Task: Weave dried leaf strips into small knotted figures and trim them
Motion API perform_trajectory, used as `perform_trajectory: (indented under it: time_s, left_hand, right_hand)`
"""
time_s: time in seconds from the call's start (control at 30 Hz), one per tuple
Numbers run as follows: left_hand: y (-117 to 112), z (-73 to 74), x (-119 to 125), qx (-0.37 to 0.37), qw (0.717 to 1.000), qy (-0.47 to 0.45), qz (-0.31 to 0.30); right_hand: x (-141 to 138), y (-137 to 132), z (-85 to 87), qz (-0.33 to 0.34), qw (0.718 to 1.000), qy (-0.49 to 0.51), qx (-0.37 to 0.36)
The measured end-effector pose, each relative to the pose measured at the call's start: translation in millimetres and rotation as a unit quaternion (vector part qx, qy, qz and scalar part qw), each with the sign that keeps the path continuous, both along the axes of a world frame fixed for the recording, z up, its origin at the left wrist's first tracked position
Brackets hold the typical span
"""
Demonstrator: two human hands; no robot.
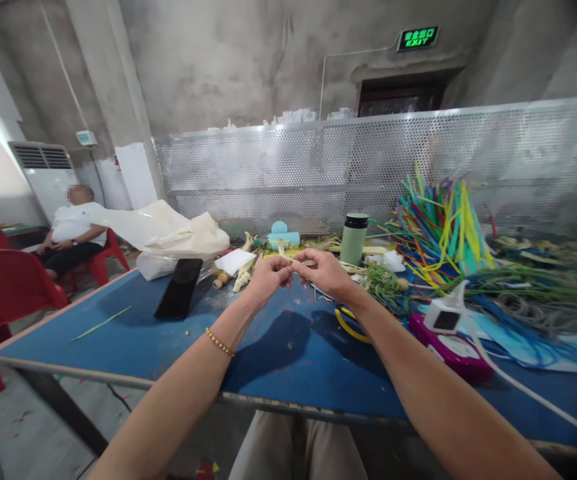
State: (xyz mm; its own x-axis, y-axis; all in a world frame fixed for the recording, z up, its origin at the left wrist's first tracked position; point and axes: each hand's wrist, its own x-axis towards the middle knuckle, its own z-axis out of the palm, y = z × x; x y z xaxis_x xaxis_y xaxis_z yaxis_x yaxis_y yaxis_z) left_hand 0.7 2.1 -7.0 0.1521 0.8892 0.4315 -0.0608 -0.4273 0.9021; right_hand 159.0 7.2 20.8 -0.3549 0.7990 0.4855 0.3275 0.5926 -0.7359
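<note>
Both my hands meet above the middle of the blue table [133, 347]. My left hand [270, 277], below a wrist with a gold bead bracelet [219, 343], pinches a pale, husk-like strip [282, 249]. On the other side, the fingers of my right hand [326, 272] close on the same strip. Part of it sticks up between the hands; the rest is hidden by my fingers. Behind them lie a light blue roll [284, 239] and pale twisted husk pieces [244, 273]. A green flask [354, 239] with a black lid stands upright just past my right hand.
At left on the table are a black phone [178, 289], crumpled plastic wrapping [183, 233] and a thin green strip [101, 323]. Colourful strips [448, 227], a purple power strip [448, 350] and a white charger [443, 315] lie right. A person [76, 227] sits beyond red chairs [11, 287].
</note>
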Motion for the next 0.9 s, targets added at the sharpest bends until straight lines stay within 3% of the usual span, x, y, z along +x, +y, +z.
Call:
perform_trajectory:
  time_s: [0.17,0.7,0.9]
  left_hand:
    - [-2.4,-0.2,4.2,-0.013,0.999,-0.007,0.033]
    - [-2.4,2.8,-2.4,0.017,0.999,0.02,-0.018]
    - [-1.1,4.4,-4.5,0.033,0.996,0.035,0.072]
  right_hand:
    - [-0.9,4.3,-3.3,-0.014,0.999,0.0,0.039]
    - [-2.0,-3.6,1.1,0.002,0.997,0.078,-0.009]
    - [0.2,-3.0,0.9,0.021,0.998,0.047,-0.033]
